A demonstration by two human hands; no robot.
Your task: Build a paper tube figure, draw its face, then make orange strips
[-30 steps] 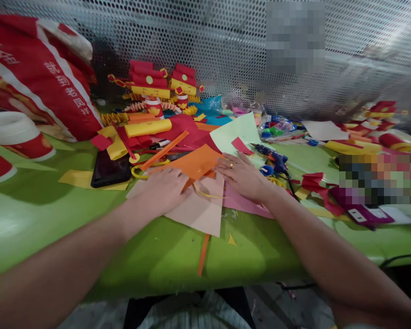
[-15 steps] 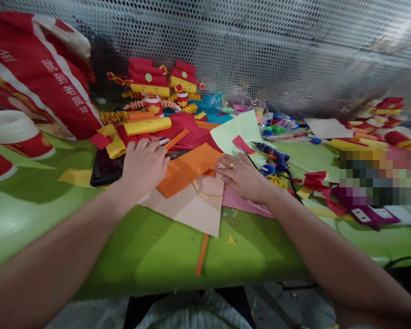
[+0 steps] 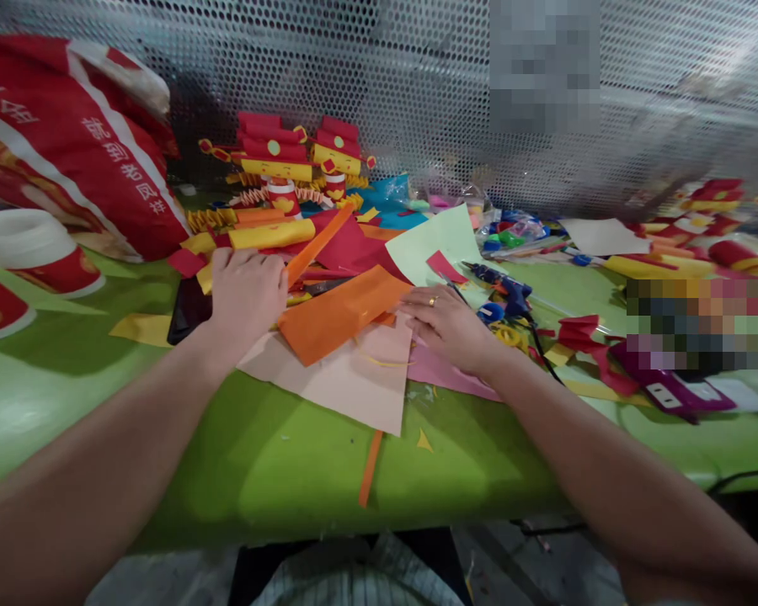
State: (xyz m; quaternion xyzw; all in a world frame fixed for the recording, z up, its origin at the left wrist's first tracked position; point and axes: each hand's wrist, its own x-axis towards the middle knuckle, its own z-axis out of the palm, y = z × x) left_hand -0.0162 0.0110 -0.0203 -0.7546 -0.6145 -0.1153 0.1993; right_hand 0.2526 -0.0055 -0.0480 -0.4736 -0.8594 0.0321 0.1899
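My left hand (image 3: 249, 288) is closed on a narrow orange paper strip (image 3: 321, 244), which slants up and away from its fingers. To its right, a wider piece of orange paper (image 3: 344, 316) lies at an angle over a pale pink sheet (image 3: 347, 387). At that orange paper's right end is my right hand (image 3: 445, 324), with a ring on one finger. Its fingertips are closed on the paper's edge; the thumb is hidden. Beneath the right wrist a darker pink sheet (image 3: 448, 370) shows. A dark phone-like slab (image 3: 189, 307) is partly covered by the left hand.
Paper figures (image 3: 274, 156) stand at the back before a perforated metal panel (image 3: 417, 93). Paper cups (image 3: 38, 252) and a red bag (image 3: 82, 151) are left. A glue gun (image 3: 509, 290) with a cord, a pale green sheet (image 3: 439, 240) and a purple power strip (image 3: 663, 387) lie right.
My left hand has moved slightly left, and the narrow orange strip now rises higher and shows more length. The wider orange paper's left end has shifted a little left. My right hand is nearly still.
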